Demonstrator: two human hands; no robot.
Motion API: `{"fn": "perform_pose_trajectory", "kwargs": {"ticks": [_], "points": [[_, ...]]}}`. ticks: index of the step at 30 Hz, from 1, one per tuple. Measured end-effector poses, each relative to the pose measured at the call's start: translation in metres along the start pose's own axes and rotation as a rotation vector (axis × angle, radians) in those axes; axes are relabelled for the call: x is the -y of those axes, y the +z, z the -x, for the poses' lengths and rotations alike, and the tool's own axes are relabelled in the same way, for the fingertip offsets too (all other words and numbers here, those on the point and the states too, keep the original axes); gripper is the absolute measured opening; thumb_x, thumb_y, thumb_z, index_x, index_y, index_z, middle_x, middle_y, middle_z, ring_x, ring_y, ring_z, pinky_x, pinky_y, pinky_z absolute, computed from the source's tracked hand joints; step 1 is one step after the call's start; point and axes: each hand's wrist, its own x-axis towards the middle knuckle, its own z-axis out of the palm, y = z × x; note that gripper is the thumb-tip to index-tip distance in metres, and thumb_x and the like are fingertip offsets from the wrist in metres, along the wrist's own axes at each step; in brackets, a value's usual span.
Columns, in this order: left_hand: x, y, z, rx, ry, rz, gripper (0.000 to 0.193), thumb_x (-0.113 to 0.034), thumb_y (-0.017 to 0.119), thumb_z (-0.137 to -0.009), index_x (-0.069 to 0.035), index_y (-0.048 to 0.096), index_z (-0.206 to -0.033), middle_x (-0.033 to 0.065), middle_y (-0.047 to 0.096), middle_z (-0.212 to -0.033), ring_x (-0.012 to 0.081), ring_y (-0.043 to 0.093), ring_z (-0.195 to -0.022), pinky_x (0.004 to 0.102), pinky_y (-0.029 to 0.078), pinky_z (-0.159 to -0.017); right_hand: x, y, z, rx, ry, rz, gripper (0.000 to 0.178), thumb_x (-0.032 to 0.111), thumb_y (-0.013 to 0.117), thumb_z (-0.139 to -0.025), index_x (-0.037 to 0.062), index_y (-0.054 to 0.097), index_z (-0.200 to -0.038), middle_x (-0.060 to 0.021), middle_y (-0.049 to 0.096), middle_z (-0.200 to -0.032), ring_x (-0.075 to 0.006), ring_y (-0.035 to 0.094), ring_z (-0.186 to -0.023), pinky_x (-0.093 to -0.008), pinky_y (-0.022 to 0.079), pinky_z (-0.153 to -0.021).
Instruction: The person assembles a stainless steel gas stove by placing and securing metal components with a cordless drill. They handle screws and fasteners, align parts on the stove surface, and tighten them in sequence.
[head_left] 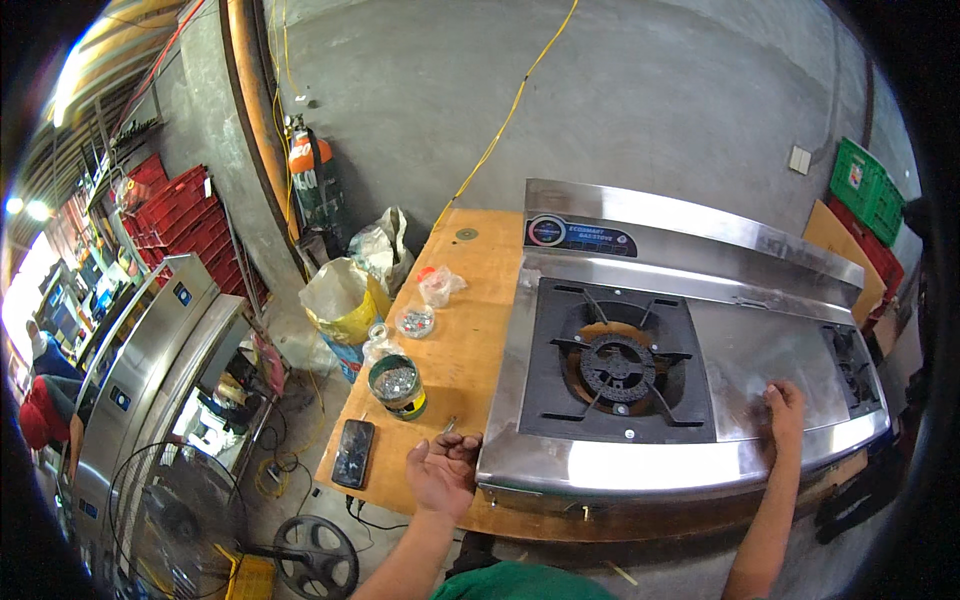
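Note:
A stainless steel gas stove (745,335) lies across the wooden table, its large black burner (617,367) to the left and a second burner (850,370) at the far right. My left hand (445,478) is palm up beside the stove's front left corner, thumb apart and fingers loosely curled. Just past its fingertips is a small metal piece (450,425), too small to name. On the steel top between the burners rests my right hand (786,408), its fingers bent together. Whether anything is between them is hidden.
Left of the stove, the wooden table (480,290) carries a tub of small metal parts (395,378), a black phone (353,453) and a clear container (415,321). Sacks (345,295) and a gas cylinder (315,175) stand beyond. A fan (175,510) is at the lower left.

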Motion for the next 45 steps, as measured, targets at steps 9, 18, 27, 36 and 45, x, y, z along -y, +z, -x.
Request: {"fn": "perform_pose_trajectory", "kwargs": {"ticks": [9, 18, 27, 36, 45], "points": [[-0.097, -0.022, -0.063, -0.211, 0.016, -1.609, 0.024, -0.011, 0.071, -0.087, 0.0, 0.065, -0.107, 0.0057, 0.07, -0.098, 0.011, 0.062, -0.088, 0.0244, 0.048, -0.079, -0.019, -0.022, -0.005, -0.142, 0.135, -0.07, 0.025, 0.022, 0.064, -0.094, -0.0004, 0.063, -0.104, -0.0022, 0.061, -0.081, -0.0086, 0.054, -0.067, -0.0226, 0.045, -0.061], [-0.186, -0.087, -0.138, -0.103, 0.067, -1.622, 0.022, -0.016, 0.07, -0.087, -0.001, 0.069, -0.103, 0.0067, 0.071, -0.084, 0.0134, 0.065, -0.077, 0.0282, 0.051, -0.07, -0.011, -0.019, 0.023, -0.368, 0.102, 0.222, 0.024, 0.019, 0.059, -0.095, -0.0021, 0.063, -0.107, -0.0043, 0.061, -0.083, -0.0108, 0.054, -0.071, -0.0254, 0.044, -0.063], [-0.195, -0.089, -0.37, 0.122, 0.267, -1.942, 0.022, -0.016, 0.066, -0.085, -0.001, 0.07, -0.099, 0.0115, 0.072, -0.082, 0.0208, 0.068, -0.075, 0.0341, 0.052, -0.068, 0.017, 0.005, 0.051, -0.351, 0.063, 0.477, 0.017, 0.012, 0.058, -0.093, -0.0042, 0.062, -0.096, -0.0069, 0.063, -0.084, -0.0151, 0.058, -0.079, -0.0294, 0.047, -0.074], [-0.179, -0.17, -0.578, 0.15, -0.155, -2.407, 0.031, -0.016, 0.063, -0.08, -0.002, 0.069, -0.107, 0.0169, 0.071, -0.103, 0.0306, 0.069, -0.095, 0.04, 0.054, -0.084, 0.022, 0.006, 0.05, -0.415, 0.151, 0.467, 0.016, 0.012, 0.057, -0.093, -0.0024, 0.062, -0.091, -0.0024, 0.057, -0.073, -0.0122, 0.054, -0.072, -0.0277, 0.044, -0.069], [-0.155, -0.164, -0.556, 0.118, -0.312, -2.79, 0.03, -0.023, 0.064, -0.084, -0.006, 0.07, -0.107, 0.0176, 0.069, -0.113, 0.0303, 0.066, -0.109, 0.04, 0.053, -0.09, 0.044, 0.025, 0.054, -0.476, 0.132, 0.502, 0.018, 0.015, 0.059, -0.093, -0.0026, 0.062, -0.09, -0.003, 0.059, -0.076, -0.0123, 0.052, -0.067, -0.0293, 0.043, -0.063]]}}
